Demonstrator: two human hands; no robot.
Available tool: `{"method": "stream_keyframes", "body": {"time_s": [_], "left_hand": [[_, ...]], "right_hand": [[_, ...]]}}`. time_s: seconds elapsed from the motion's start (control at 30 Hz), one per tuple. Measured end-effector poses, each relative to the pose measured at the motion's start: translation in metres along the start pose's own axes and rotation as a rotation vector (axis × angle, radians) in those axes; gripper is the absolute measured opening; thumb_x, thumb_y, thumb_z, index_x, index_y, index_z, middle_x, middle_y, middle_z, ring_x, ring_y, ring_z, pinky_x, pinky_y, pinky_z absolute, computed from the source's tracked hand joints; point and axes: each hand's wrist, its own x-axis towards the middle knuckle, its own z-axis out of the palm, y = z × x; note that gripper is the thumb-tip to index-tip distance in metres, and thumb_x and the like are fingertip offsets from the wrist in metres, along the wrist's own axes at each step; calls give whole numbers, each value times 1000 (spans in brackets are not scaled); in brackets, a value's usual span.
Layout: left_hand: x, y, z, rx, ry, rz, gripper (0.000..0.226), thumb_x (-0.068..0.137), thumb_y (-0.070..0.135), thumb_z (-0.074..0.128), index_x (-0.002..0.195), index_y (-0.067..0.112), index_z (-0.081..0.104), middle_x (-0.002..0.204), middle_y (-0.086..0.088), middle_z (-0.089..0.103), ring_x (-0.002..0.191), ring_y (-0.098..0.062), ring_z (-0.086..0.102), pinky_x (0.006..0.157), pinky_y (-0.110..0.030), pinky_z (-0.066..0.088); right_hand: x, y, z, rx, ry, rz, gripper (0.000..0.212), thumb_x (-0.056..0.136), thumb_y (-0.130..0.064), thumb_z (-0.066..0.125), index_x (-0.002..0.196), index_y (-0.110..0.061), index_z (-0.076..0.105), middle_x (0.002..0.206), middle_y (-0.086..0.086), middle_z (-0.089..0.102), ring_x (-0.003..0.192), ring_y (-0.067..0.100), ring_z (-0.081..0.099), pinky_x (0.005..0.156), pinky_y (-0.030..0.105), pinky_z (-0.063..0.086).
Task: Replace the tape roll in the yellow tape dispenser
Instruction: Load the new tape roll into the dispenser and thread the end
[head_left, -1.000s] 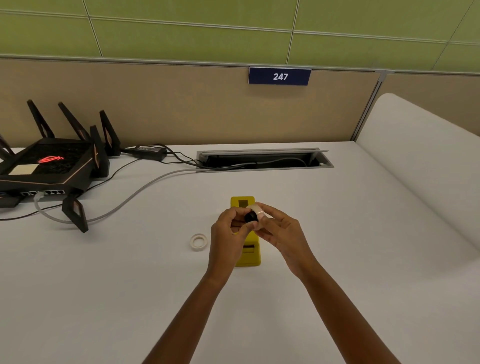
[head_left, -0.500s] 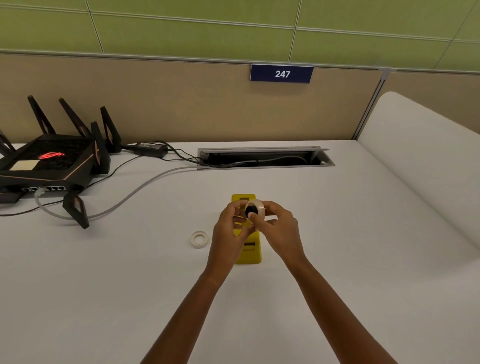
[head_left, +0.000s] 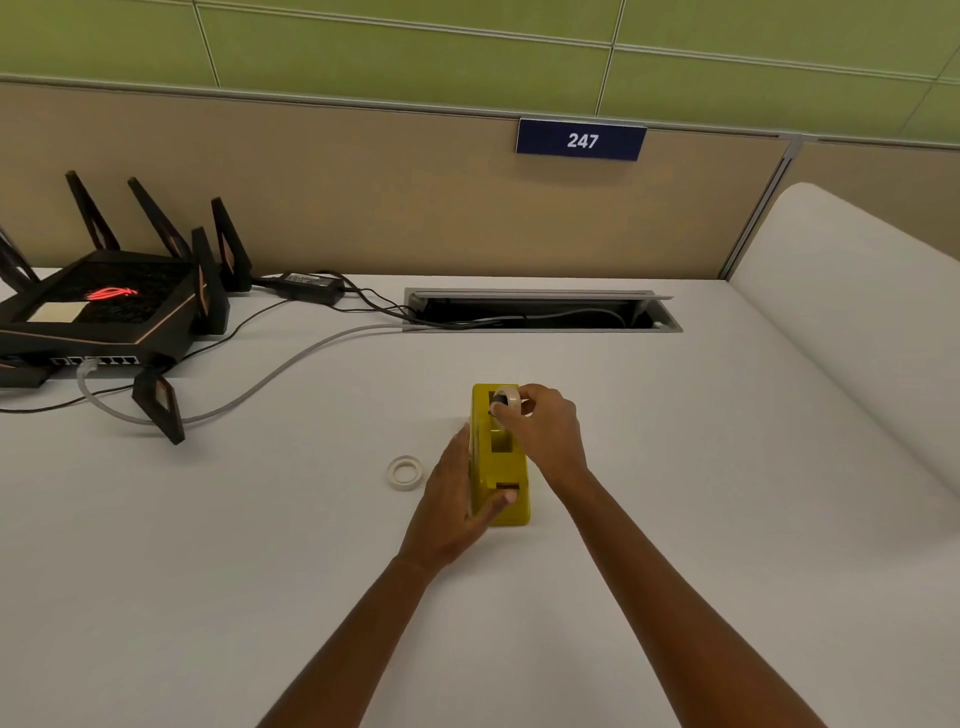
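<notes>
The yellow tape dispenser stands on the white desk, its long side running away from me. My right hand grips a whitish tape roll with a black core, held over the far opening of the dispenser. My left hand rests against the dispenser's left side, with the thumb across its near end. A second, thinner tape roll lies flat on the desk just left of my left hand.
A black router with upright antennas sits at the far left, with cables trailing to an open cable tray at the back. A beige partition with a sign reading 247 stands behind. A white cushioned edge borders the right.
Both hands held the roll together above the dispenser. Now my left hand has dropped to grip the dispenser's side, and my right hand alone carries the roll, farther back over the dispenser.
</notes>
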Motion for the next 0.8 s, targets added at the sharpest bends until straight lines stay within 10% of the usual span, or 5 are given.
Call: {"method": "stream_keyframes", "body": {"time_s": [0.23,0.8], "left_hand": [[1,-6,5,36,-35,35,82,79,48,55,142,16,14,151,-7,27,139,-21,28,110,-47,34],[0,-13,10,86,27,44,82,79,50,54,142,17,14,152,-5,27,139,-17,27,112,-29,27]], "right_hand": [[6,3,14,-86,6,39,21,83,-20,59,94,-3,63,100,18,66,83,28,62,67,31,45],[12,9,25,-176,45,22,41,87,-24,55,124,-12,44,124,13,54,104,28,57,78,30,44]]}}
